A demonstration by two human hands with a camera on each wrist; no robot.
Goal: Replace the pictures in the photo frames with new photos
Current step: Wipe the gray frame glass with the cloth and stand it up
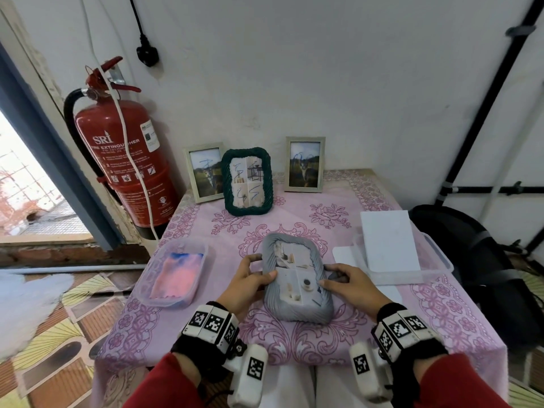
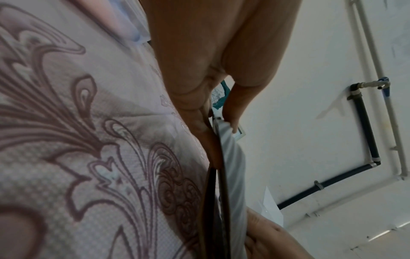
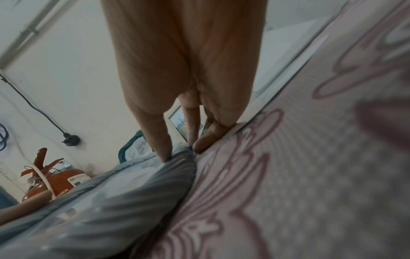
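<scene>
Both hands, left hand [image 1: 248, 282] and right hand [image 1: 347, 282], grip the grey frame [image 1: 297, 278] between them.

Left hand [image 2: 199, 87] pinching frame [image 2: 233, 166] (probably grey)

A ridged, matt grey frame [image 1: 297, 278] lies on the worktop's woven pink floral cloth [image 1: 294, 343]; beside it, translucent plastic tubs [image 1: 176, 275], a rope-textured green frame [image 1: 247, 181] and a glossy red extinguisher [image 1: 123, 160].
</scene>
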